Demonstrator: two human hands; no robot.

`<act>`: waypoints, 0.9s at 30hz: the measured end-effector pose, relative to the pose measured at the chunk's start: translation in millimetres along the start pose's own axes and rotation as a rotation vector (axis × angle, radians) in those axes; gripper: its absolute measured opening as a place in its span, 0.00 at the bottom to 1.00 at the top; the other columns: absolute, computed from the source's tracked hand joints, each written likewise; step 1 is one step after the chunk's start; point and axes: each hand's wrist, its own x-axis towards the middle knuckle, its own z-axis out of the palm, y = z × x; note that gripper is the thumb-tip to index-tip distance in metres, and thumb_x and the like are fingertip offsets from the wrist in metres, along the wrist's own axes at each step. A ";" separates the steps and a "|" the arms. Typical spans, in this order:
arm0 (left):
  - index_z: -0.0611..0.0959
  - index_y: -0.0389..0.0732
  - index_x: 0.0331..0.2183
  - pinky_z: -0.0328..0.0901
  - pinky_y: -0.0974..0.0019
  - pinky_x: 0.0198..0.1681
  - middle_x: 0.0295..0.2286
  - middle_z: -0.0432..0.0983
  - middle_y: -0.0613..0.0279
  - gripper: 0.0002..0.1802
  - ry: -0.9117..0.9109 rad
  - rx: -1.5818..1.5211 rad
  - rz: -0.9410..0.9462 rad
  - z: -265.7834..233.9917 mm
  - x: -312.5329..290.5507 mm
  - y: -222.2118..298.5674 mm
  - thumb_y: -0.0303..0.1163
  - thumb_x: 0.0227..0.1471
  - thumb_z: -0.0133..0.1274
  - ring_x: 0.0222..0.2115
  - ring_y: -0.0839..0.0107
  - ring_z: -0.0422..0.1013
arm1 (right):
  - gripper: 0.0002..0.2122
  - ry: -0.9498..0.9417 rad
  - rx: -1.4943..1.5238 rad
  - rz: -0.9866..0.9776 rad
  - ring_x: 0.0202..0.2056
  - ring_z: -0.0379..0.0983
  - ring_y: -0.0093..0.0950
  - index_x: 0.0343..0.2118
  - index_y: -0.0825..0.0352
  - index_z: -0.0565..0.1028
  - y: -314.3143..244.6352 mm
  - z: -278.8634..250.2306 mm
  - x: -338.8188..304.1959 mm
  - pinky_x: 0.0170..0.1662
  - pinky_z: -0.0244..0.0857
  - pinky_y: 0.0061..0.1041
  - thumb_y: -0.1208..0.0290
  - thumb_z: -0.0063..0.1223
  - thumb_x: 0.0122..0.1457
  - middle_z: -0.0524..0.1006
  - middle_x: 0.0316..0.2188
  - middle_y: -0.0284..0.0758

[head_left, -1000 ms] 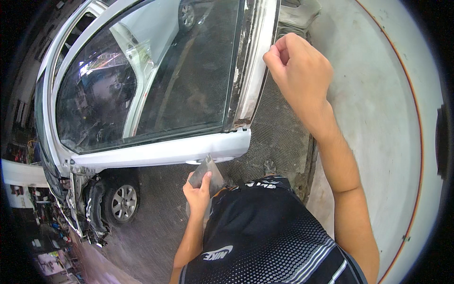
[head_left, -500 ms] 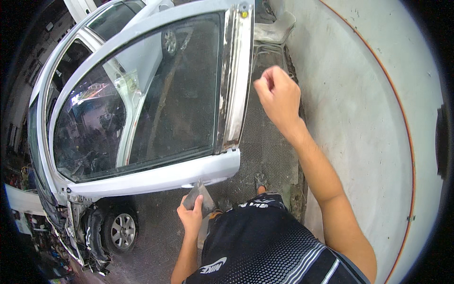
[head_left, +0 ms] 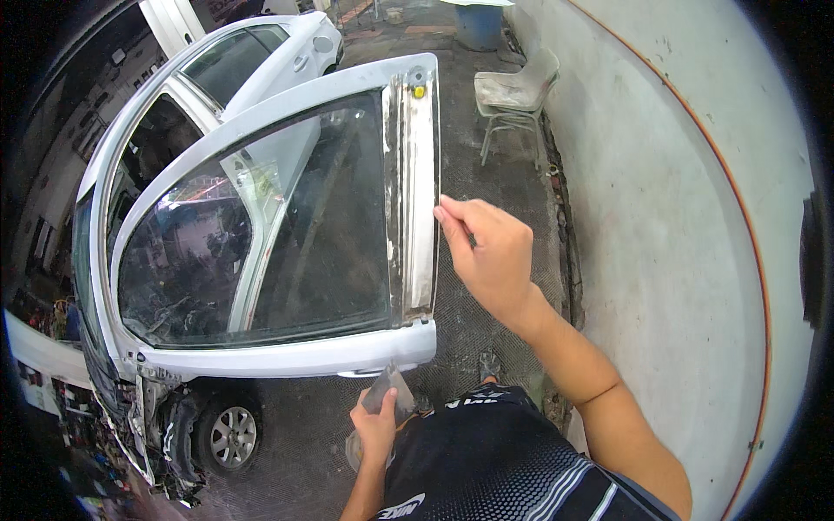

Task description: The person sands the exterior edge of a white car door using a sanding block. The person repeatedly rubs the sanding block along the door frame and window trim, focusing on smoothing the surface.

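Observation:
An opened car door [head_left: 408, 339], pale silver-white, stands in front of me with its window glass [head_left: 330, 234] in the frame. Bare worn patches run along its upright edge strip [head_left: 420, 200]. My right hand [head_left: 491, 252] is closed in a pinch, its fingertips at the outer edge of that strip. Whatever it may hold is too small or hidden to make out, and I cannot tell if the fingers touch the metal. Low beside the door's lower side, my left hand [head_left: 375, 427] grips a flat grey putty spreader [head_left: 387, 392] between thumb and fingers.
The car body [head_left: 300, 65] extends behind the door; its front wheel [head_left: 233, 437] and stripped front end are at lower left. A pale wall [head_left: 660, 217] with an orange hose [head_left: 738, 191] bounds the right. A dusty chair [head_left: 521, 87] and blue barrel [head_left: 479, 28] stand farther off.
My right hand has come left and closer to the door edge, from out beside it. The view has shifted, bringing the whole chair and the barrel in. My left hand keeps its hold.

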 end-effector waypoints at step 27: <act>0.84 0.29 0.34 0.70 0.66 0.35 0.26 0.82 0.59 0.11 0.056 -0.044 0.053 17.0 -5.6 10.0 0.28 0.53 0.66 0.28 0.75 0.75 | 0.08 -0.250 -0.082 0.271 0.22 0.73 0.41 0.23 0.65 0.71 56.7 -4.8 -5.4 0.26 0.65 0.40 0.70 0.60 0.51 0.73 0.19 0.38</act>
